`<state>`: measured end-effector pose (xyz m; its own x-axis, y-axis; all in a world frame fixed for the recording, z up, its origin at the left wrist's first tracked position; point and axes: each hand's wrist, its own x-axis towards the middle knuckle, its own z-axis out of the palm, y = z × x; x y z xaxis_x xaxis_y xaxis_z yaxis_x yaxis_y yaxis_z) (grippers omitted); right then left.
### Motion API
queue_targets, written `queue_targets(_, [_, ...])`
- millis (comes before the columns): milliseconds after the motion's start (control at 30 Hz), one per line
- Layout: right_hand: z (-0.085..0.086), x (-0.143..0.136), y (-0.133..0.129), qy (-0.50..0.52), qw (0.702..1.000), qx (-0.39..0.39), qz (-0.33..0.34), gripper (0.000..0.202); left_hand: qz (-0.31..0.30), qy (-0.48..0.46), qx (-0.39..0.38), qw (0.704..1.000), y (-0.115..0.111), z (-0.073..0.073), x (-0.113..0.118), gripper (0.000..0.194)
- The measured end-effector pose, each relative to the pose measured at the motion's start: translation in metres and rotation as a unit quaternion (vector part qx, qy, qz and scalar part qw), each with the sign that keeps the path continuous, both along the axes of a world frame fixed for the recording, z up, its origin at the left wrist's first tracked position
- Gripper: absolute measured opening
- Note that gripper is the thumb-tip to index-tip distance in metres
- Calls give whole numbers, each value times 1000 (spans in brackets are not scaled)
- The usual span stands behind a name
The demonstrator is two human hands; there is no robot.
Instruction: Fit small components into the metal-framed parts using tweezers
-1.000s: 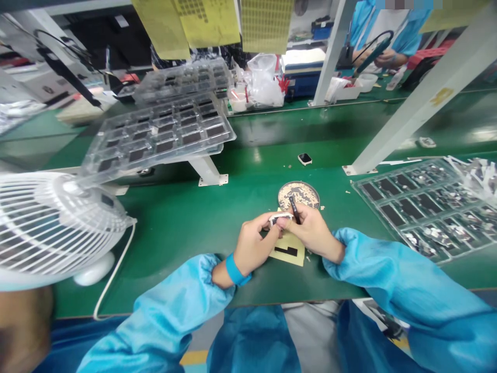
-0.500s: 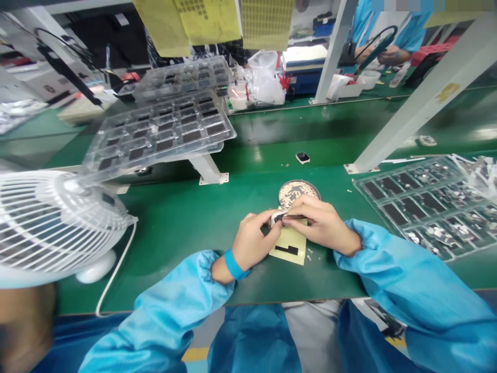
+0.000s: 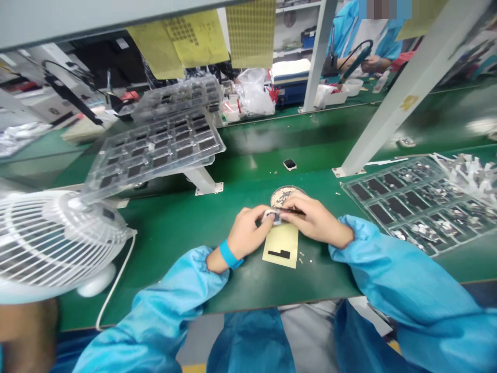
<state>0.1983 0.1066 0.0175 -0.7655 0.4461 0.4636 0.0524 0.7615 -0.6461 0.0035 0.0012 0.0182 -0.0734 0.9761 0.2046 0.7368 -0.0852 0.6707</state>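
Note:
My left hand (image 3: 248, 230), with a blue wristband, is closed on a small white-rimmed watch case (image 3: 273, 215). A dark, thin tweezer-like tool (image 3: 294, 211) is pinched in my right hand (image 3: 312, 217), its tip hidden near the case. Just behind my hands lies a round dish (image 3: 282, 195) of small light and dark pieces, partly covered by my right hand. Below them a yellow sheet (image 3: 285, 237) with a black strip (image 3: 279, 254) rests on the green table (image 3: 248, 285).
A white fan (image 3: 58, 243) stands at the left. Clear part trays (image 3: 155, 147) sit on a raised shelf. Another tray (image 3: 404, 207) of parts lies right, beside a slanted post (image 3: 388, 103). A watch case (image 3: 289, 165) lies further back. Behind is a person (image 3: 368, 41).
The whole view has shifted, with the shelf edge now showing at the top. My hands stay together, and the case between them shows more of its white rim and inside.

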Motion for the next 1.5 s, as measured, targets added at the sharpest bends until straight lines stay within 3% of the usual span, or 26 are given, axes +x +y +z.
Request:
queue_targets(67, [1, 5, 14, -11, 999, 4, -46, 13, 21, 73, -3, 997, 29, 6, -18, 28])
queue_targets(133, [1, 11, 28, -61, 993, 21, -98, 15, 81, 127, -33, 988, 65, 9, -41, 30])
queue_targets(267, [-1, 18, 45, -77, 984, 33, -157, 19, 153, 153, -55, 975, 129, 4, -70, 32])
queue_targets(367, [1, 17, 45, -16, 986, 15, -167, 21, 149, 168, -26, 974, 154, -2, -56, 46])
queue_targets(467, [4, 16, 40, 22, 987, 8, -161, 27, 40, 108, -3, 993, 168, -8, -24, 60])
queue_targets(533, [7, 17, 38, 30, 985, 25, -168, 37, -4, 40, -13, 999, 177, -11, -7, 55])
queue_targets(633, [11, 22, 37, 22, 979, 23, -201, 48, 3, -36, -22, 999, 183, -12, 4, 42])
queue_targets(733, [13, 24, 38, 22, 975, -113, -192, 48, 3, -120, -25, 992, 168, -7, 1, 42])
queue_targets(833, [12, 20, 37, 13, 950, -276, -142, 49, -35, -248, -59, 966, 126, -1, -11, 46])
queue_targets(900, [11, 18, 36, -25, 941, -325, -87, 46, -65, -436, -119, 890, 90, 0, -19, 42])
queue_targets(967, [10, 19, 36, -77, 947, -308, -37, 43, -60, -540, -162, 824, 57, -2, -27, 38])
queue_targets(1033, [11, 23, 36, -109, 959, -259, -27, 39, -38, -570, -172, 803, 31, -5, -34, 37])
queue_targets(1133, [13, 25, 35, -98, 966, -236, -48, 36, -17, -543, -153, 826, 8, -8, -41, 38])
queue_targets(1300, [10, 11, 8, 13, 952, -300, -56, 32, 18, -437, -112, 892, 0, -9, -43, 39])
queue_targets(1500, [-7, 5, -27, 4, 981, -194, -17, 17, 27, -412, -93, 906, 0, -12, -39, 37])
